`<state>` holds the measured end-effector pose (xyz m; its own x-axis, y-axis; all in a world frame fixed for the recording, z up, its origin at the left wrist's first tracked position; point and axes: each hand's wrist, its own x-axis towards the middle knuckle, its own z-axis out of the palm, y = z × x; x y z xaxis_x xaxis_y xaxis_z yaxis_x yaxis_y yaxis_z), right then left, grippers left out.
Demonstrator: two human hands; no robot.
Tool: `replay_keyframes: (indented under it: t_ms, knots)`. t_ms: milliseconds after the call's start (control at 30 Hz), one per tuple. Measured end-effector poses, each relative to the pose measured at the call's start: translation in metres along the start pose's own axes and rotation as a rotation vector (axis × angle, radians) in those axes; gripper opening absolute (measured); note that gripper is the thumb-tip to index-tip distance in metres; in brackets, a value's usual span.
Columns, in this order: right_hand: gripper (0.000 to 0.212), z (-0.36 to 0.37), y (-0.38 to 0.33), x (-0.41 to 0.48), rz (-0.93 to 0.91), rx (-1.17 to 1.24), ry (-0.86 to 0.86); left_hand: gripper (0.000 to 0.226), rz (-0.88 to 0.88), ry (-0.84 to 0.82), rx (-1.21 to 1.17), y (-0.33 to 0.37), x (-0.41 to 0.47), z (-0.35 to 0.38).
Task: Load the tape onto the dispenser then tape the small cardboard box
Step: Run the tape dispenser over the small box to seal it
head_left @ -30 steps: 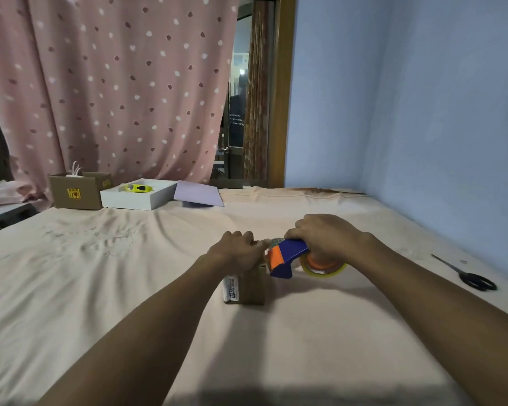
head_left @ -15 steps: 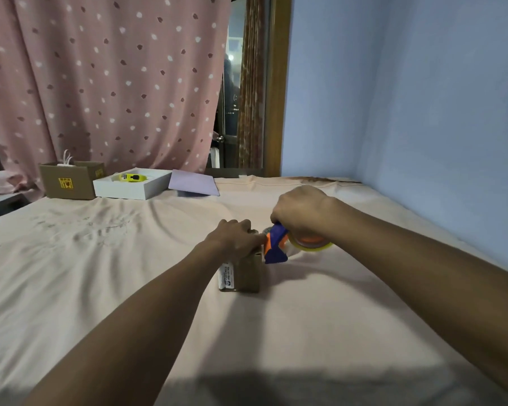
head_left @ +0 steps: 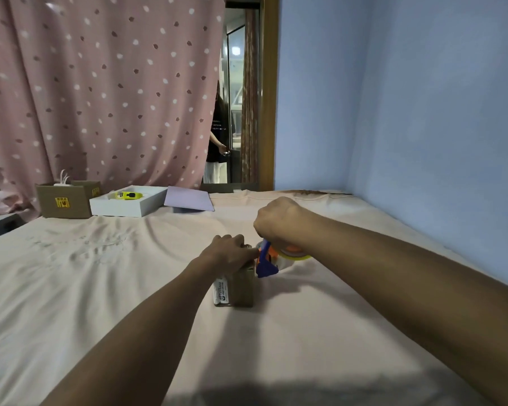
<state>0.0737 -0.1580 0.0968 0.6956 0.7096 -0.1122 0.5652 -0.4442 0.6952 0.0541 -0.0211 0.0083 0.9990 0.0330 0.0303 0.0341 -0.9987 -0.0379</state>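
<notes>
A small brown cardboard box (head_left: 241, 288) with a white label on its left side stands on the pink sheet at centre. My left hand (head_left: 227, 253) presses down on its top, fingers curled over the far edge. My right hand (head_left: 279, 222) grips the blue and orange tape dispenser (head_left: 266, 263), which holds a yellowish tape roll (head_left: 293, 254). The dispenser's blue nose points down at the box's right far corner. Whether tape is stuck to the box is hidden by my hands.
At the back left stand an open brown carton (head_left: 64, 200), a white tray (head_left: 126, 205) holding a yellow object (head_left: 128, 195), and a lilac sheet (head_left: 188, 199). A blue wall (head_left: 422, 127) borders the right. A person (head_left: 219, 139) stands in the doorway behind the curtain.
My right hand has lifted and tilted the dispenser so its nose points down beside the box. The view has shifted upward and the scissors at right are out of frame.
</notes>
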Motion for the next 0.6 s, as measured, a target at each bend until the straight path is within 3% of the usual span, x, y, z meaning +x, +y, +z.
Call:
replay_keyframes:
  t_ms: [67,200,300,367,433,500,567,600]
  knots:
    - [0.037,0.008,-0.009,-0.001,-0.019,-0.09,-0.045,0.018,-0.027,0.008,-0.05,0.003,-0.003,-0.003]
    - [0.027,0.039,-0.015,-0.003,-0.039,-0.029,-0.067,0.043,-0.067,0.028,-0.205,0.003,-0.004,0.003]
    - [0.01,0.04,0.01,-0.014,0.026,0.009,-0.043,0.058,-0.06,0.01,-0.134,0.004,-0.004,-0.005]
    - [0.011,0.038,0.025,-0.019,0.053,0.028,-0.035,0.05,-0.054,0.008,-0.143,0.007,-0.005,-0.003]
    - [0.011,0.038,0.034,-0.023,0.084,0.065,-0.02,0.032,-0.173,0.048,-0.399,0.006,-0.008,0.0]
    - [0.01,0.04,0.037,-0.027,0.113,0.122,-0.018,0.03,-0.31,0.043,-0.656,0.004,-0.004,-0.002]
    - [0.022,0.044,0.035,-0.03,0.151,0.209,-0.03,0.04,-0.351,0.058,-0.759,0.006,-0.008,0.003]
    - [0.025,0.047,0.034,-0.032,0.184,0.259,-0.03,0.049,-0.304,0.041,-0.669,0.007,-0.01,0.002]
